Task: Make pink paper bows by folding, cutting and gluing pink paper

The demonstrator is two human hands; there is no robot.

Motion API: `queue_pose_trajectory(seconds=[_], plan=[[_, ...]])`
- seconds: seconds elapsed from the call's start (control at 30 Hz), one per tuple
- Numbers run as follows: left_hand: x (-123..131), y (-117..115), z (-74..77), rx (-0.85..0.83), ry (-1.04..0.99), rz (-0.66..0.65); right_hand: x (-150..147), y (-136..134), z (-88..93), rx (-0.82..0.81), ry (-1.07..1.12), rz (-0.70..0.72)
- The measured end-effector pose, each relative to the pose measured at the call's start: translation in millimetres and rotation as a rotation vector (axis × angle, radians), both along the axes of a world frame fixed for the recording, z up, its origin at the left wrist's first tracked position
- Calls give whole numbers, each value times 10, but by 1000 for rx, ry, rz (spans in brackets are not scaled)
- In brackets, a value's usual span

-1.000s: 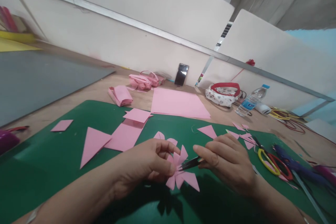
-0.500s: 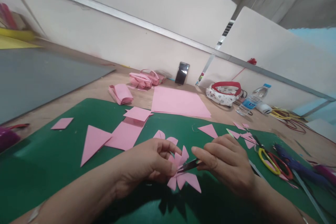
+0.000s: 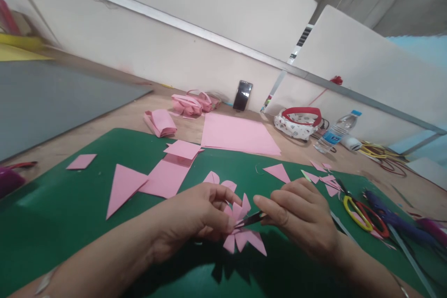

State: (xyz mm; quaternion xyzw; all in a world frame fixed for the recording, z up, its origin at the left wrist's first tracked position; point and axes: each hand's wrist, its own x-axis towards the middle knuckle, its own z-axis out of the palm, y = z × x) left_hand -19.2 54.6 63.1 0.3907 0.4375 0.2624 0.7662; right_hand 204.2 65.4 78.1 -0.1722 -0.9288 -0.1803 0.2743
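1. Pale wall (image 3: pixel 139 51) at far side, brown worktop (image 3: pixel 129 118) before it, green mat (image 3: pixel 70 209) over the near part.
2. Held near centre, above the mat: pink paper flower (image 3: pixel 240 240), petals spread toward far, right and near. Shadow below on the mat; judged raised clear of it.
3. Left hand (image 3: pixel 209 212): narrow pinch, thumb and fingers on the flower's left side, close to its centre.
4. Right hand (image 3: pixel 296 216): closed around dark-tipped tool (image 3: pixel 249 220). Rear of tool mostly hidden by the fingers; exact kind uncertain.
5. Main relation: flower just right of left fingertips and touching them, left of right hand and apart from its fingers. Left hand nearer; gap on the right bridged only by the tool.
6. Long axis of tool: from right fingertips leftward and slightly toward near, tip at the flower's centre among petal bases. Cannot tell whether paper caught in the tip.
7. Alignment of tip with flower centre judged the controlling factor; left pinch judged the steadying one.
8. Nearby: loose petals (image 3: pixel 211 178) just far of left hand; yellow-and-red scissors (image 3: pixel 361 212) right of right hand, well apart from flower.
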Motion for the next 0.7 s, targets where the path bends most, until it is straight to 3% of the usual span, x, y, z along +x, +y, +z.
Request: queue_pose_trajectory(seconds=[0.7], plan=[[9,22,-23,-10,-33,-1,3,-1,-8,8,-1,-9]])
